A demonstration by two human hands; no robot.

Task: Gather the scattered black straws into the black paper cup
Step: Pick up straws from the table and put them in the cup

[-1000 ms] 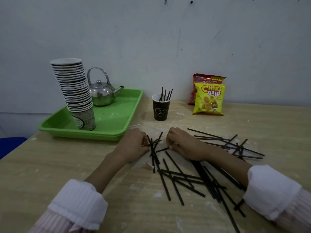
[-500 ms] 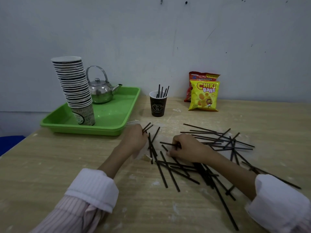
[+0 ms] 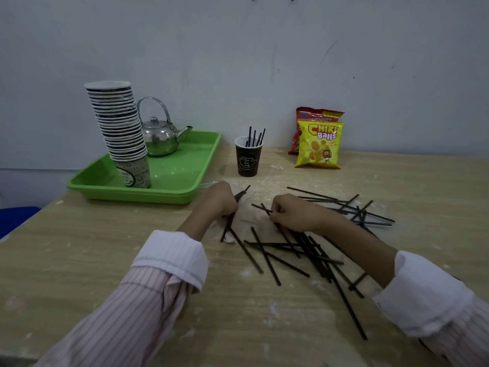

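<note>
Collecting thin black plastic straws (image 3: pixel 265 256) off the wooden worktop (image 3: pixel 79 260), both hands mid-pick.
Grip: left hand (image 3: pixel 221 201) is fisted round a small bundle of straws, ends poking out above and below. It reads as the holding hand, so the cup trip happens once per batch. The right hand (image 3: pixel 296 213) has its fingers curled, pinching one straw at the near-left edge of the pile, heel over others. Most straws lie crossed on the worktop, to the right of and under that hand. The black paper cup (image 3: pixel 247 161) stands upright behind both hands, just beside the green plastic tray (image 3: pixel 185 193), with a few straws standing in it. Bulk of the pile is not yet moved.
</note>
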